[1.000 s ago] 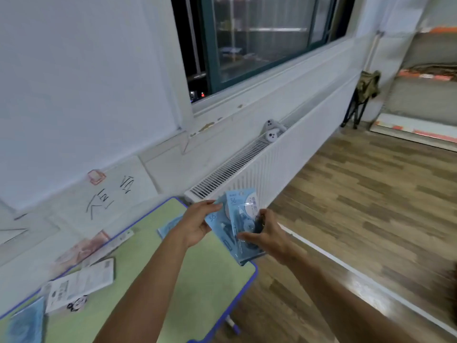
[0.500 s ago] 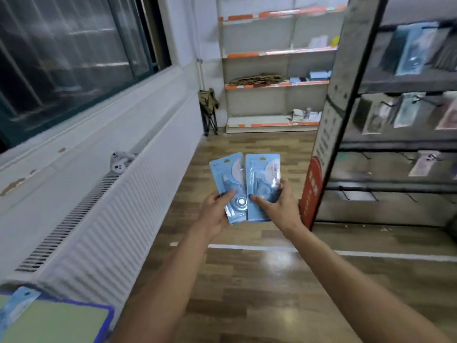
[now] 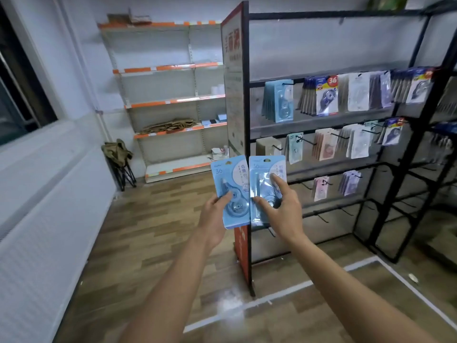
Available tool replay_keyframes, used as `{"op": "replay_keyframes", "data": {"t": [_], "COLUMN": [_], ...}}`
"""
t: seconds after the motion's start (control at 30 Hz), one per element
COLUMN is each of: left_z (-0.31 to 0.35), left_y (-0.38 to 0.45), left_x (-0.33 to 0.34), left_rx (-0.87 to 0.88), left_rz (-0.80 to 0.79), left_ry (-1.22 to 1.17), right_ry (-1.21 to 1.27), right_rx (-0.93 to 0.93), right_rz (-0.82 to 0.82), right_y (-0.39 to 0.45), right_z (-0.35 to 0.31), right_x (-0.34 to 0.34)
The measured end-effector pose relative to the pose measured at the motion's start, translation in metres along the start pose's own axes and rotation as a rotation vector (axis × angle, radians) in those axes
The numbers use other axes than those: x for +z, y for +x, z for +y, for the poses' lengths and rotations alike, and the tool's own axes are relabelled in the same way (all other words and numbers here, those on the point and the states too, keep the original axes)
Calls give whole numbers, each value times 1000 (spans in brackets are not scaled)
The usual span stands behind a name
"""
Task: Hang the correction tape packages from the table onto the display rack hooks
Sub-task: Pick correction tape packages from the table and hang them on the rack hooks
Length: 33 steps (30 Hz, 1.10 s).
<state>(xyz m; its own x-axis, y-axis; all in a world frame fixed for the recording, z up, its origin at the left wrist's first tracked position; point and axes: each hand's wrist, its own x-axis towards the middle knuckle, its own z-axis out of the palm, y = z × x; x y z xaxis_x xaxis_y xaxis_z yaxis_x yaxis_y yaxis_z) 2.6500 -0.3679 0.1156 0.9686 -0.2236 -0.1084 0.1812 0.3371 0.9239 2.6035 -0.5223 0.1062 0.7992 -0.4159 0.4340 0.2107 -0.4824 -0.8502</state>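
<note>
Two light blue correction tape packages stand upright side by side in front of me. My left hand (image 3: 214,216) pinches the left package (image 3: 230,186) at its lower edge, thumb on the front. The right package (image 3: 265,184) is gripped by my right hand (image 3: 282,211), thumb and forefinger spread over its blister. Behind them stands the black display rack (image 3: 247,120) with hooks. A matching blue stack (image 3: 279,101) hangs on the upper left hook, with other packs (image 3: 326,97) beside it.
The rack's red-and-white end panel (image 3: 233,78) faces me. Bare hooks (image 3: 321,216) stick out on the lower rows. White-and-orange shelves (image 3: 170,102) line the back wall, a folded stool (image 3: 118,162) leans in the corner, and a radiator (image 3: 49,231) runs along the left.
The view has swung from the table and window round to the rack. My hands have separated the packages, raised them and brought them closer to the rack.
</note>
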Motion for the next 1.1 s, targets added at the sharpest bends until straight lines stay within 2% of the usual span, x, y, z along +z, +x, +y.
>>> {"op": "replay_keyframes", "data": {"t": [0.17,0.3,0.43,0.8,0.97,1.1], "left_z": [24,33,41,67,65,60], "left_y": [85,139,187,287,307,309], "left_x": [56,95,134,224,243,252], "left_rx": [37,65,131,391,548,662], "left_rz": [-77,-78,-77,170,410,519], "left_ry": [51,164,164,172,268,363], "right_ry": [-26,-26,-48,-36,-10,-20], "right_rx": [-37,-50,-69,-171,-184,-183], "right_rz": [53,106,134,50,-21,-93], "right_y": [90,146,202,365,399,411], "right_z": [18,34,48,79,93,98], "right_x": [-18,-32,-45,-62,-65,-69]}}
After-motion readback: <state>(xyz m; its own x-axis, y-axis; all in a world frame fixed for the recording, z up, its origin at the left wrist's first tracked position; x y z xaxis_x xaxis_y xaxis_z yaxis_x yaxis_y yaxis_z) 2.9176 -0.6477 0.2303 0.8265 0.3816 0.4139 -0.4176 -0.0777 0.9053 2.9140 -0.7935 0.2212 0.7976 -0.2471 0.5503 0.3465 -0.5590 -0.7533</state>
